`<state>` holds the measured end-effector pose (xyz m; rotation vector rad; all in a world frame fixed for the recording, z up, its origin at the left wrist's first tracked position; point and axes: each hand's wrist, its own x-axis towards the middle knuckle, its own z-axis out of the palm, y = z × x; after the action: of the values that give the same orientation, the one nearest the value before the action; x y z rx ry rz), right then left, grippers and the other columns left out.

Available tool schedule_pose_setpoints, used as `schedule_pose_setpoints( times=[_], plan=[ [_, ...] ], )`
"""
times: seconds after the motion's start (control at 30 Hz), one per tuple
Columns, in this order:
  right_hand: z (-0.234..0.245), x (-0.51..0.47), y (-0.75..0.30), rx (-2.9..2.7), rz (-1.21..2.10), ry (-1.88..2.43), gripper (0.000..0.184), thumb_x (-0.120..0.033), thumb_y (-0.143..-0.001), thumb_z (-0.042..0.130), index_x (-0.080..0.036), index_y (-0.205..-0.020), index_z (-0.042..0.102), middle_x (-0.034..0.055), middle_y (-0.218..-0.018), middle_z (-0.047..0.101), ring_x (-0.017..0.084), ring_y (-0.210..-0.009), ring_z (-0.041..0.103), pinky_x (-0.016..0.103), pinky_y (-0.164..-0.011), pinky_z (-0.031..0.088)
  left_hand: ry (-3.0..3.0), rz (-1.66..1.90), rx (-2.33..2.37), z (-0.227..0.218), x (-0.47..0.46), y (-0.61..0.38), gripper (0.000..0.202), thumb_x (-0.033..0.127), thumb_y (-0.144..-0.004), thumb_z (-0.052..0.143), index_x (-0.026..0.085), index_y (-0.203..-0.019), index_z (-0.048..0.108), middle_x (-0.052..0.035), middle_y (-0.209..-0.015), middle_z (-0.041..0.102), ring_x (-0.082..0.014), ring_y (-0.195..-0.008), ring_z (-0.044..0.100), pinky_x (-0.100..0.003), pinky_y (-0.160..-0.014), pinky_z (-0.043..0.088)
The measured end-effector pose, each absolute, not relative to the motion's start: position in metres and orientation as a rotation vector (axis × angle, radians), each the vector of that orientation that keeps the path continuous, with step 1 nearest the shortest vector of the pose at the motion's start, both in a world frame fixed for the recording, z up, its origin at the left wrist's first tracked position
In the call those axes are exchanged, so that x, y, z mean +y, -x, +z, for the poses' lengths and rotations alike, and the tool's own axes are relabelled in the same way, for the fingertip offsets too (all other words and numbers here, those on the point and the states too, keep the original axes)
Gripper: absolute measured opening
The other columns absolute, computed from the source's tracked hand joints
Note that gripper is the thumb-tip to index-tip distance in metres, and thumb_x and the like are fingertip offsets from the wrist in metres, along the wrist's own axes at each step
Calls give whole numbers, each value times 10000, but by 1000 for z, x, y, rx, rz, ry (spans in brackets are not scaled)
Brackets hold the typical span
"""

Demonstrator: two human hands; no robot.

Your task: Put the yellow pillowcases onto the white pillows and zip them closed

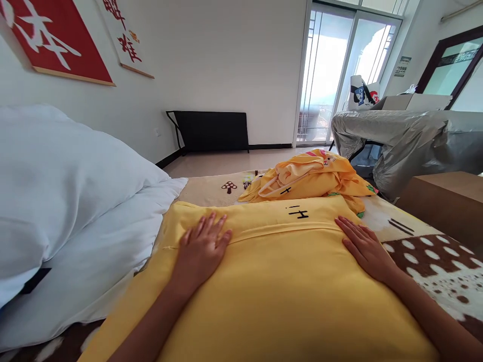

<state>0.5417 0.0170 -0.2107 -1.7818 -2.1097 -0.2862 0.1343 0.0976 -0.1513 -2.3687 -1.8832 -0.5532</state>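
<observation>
A plump yellow pillow [279, 281] in its pillowcase fills the lower middle of the head view, with a seam across its far end and dark lettering near the edge. My left hand [204, 244] lies flat on the far left part of it, fingers spread. On the far right side my right hand [364, 246] rests with fingers stretched out along the fabric. Just beyond the pillow is a crumpled orange-yellow printed cloth [309, 173], which neither hand touches.
White pillows [75, 191] are piled at the left. Under everything lies a patterned blanket [426, 256] in brown and cream. A cardboard box [445, 196] stands at the right, before a table under silvery sheeting [407, 136]. A black folded panel [211, 131] leans against the far wall.
</observation>
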Motion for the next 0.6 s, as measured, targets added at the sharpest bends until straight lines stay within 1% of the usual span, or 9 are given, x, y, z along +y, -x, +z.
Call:
schedule_pose_setpoints(
  times=[0.13,0.23,0.3,0.4,0.47,0.5,0.53,0.57,0.6],
  plan=[
    [-231,7,-562,-1983,-213,1890,530,-418,-956,183,-248,-1459,181,65,-1487,282,175,-1370,247,449,-1054,301,2414,-554,-2084,-158,100,-102,592,522,-907,164,267,-1428,279,-13,-1501,264,-203,-1399,182,-467,-1122,185],
    [-235,6,-562,-1925,-101,1865,557,-461,-942,190,-226,-1445,238,68,-1479,300,182,-1366,256,442,-1064,302,2439,-585,-2143,-162,103,-90,611,531,-902,160,249,-1434,265,-20,-1511,235,-208,-1406,152,-470,-1128,163],
    [-237,3,-563,-1828,35,1833,592,-503,-923,219,-204,-1430,284,72,-1469,319,195,-1354,286,431,-1079,293,2442,-646,-2173,-165,106,-79,621,531,-899,181,225,-1431,274,-34,-1514,227,-213,-1406,150,-458,-1133,158],
    [-244,-6,-575,-1582,328,1813,627,-573,-886,271,-209,-1385,379,71,-1423,400,221,-1298,389,408,-1077,317,2377,-824,-2280,-171,107,-53,645,530,-889,213,167,-1413,306,-60,-1503,256,-220,-1400,170,-416,-1141,171],
    [-251,-14,-592,-1426,489,1790,623,-616,-848,327,-219,-1298,495,77,-1357,488,246,-1240,463,395,-1054,356,2230,-966,-2479,-174,100,-35,707,584,-871,218,116,-1392,320,-111,-1464,335,-266,-1348,308,-419,-1102,275],
    [-254,-19,-600,-1348,537,1775,622,-636,-823,356,-211,-1230,556,90,-1303,542,262,-1202,501,394,-1032,384,2135,-1025,-2593,-175,93,-29,753,621,-859,214,86,-1377,326,-144,-1421,399,-295,-1280,412,-430,-1053,348],
    [-256,-23,-608,-1259,575,1763,624,-655,-797,378,-198,-1157,605,107,-1232,596,278,-1149,545,399,-996,421,2052,-1062,-2690,-175,84,-25,782,652,-849,196,77,-1357,344,-155,-1359,475,-310,-1185,510,-438,-986,415],
    [-258,-27,-614,-1155,611,1753,630,-673,-776,385,-185,-1084,639,125,-1140,647,293,-1076,592,409,-942,462,2003,-1085,-2756,-175,73,-24,778,667,-848,168,94,-1329,382,-134,-1283,552,-307,-1086,580,-438,-919,464],
    [-258,-30,-616,-1044,651,1742,639,-689,-764,374,-177,-1018,660,136,-1035,686,301,-990,633,422,-877,500,1999,-1088,-2770,-174,62,-26,741,661,-858,143,135,-1290,434,-92,-1205,613,-287,-1006,618,-428,-864,493]
  ],
)
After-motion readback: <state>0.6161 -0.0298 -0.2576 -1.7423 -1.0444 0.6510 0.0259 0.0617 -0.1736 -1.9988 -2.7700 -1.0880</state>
